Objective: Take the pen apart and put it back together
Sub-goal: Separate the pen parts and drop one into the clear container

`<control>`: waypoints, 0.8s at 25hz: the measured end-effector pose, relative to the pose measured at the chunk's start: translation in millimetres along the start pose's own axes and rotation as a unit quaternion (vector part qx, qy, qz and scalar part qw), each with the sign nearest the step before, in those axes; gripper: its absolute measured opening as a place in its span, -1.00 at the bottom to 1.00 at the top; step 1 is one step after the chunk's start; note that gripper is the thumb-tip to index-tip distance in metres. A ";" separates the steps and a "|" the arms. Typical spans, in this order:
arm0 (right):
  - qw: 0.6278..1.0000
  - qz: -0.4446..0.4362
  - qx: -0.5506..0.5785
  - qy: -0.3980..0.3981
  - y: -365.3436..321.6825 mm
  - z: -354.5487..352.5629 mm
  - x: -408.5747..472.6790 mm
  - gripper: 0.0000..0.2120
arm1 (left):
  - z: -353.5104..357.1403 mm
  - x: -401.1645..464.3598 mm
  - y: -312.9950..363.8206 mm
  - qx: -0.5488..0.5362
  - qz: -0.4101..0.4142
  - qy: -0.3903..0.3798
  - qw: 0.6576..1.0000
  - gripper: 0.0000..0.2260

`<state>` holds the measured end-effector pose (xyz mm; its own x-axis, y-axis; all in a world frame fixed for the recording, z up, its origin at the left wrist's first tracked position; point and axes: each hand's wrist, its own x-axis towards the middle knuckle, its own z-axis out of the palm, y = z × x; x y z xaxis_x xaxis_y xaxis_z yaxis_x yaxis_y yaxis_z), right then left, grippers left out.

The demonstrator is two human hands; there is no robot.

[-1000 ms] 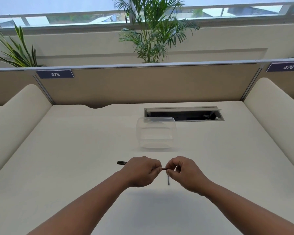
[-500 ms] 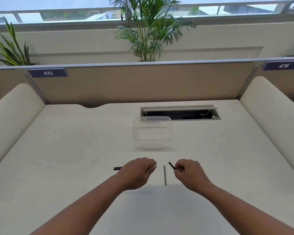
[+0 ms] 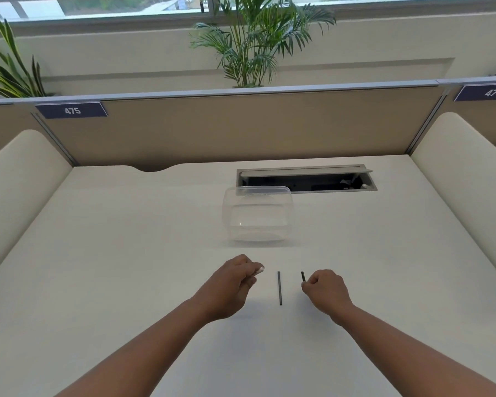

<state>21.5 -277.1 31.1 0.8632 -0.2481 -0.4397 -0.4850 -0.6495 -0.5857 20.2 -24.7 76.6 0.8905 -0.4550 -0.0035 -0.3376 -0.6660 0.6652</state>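
The pen is in pieces. A thin dark refill (image 3: pixel 279 287) lies on the white desk (image 3: pixel 126 267), pointing away from me, between my two hands. My right hand (image 3: pixel 327 290) is closed just to its right and pinches a short dark pen piece (image 3: pixel 302 276) that sticks up from the fingers. My left hand (image 3: pixel 229 285) is curled shut to the left of the refill. The pen barrel it held a moment ago is hidden inside the fist, and only a pale bit shows at the fingertips (image 3: pixel 259 270).
A clear plastic container (image 3: pixel 257 216) stands on the desk beyond my hands. Behind it is an open cable hatch (image 3: pixel 307 179). Padded dividers (image 3: pixel 17 190) flank the desk, with a partition wall (image 3: pixel 241 130) at the back.
My hands have pulled apart: the right one drew the short dark piece off to the right. The barrel's dark end no longer shows left of my left hand. The refill stays put.
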 end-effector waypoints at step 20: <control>0.998 0.022 -0.052 -0.008 6.5 16.2 21.8 -0.81 | 10.0 8.1 -15.1 -0.033 -0.012 0.037 0.999 -0.79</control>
<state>34.8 -275.1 6.7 0.8386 -0.2664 -0.4751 -0.5044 -0.7091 -0.4927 29.4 -24.2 59.1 0.9192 -0.3924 0.0331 -0.2967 -0.6350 0.7132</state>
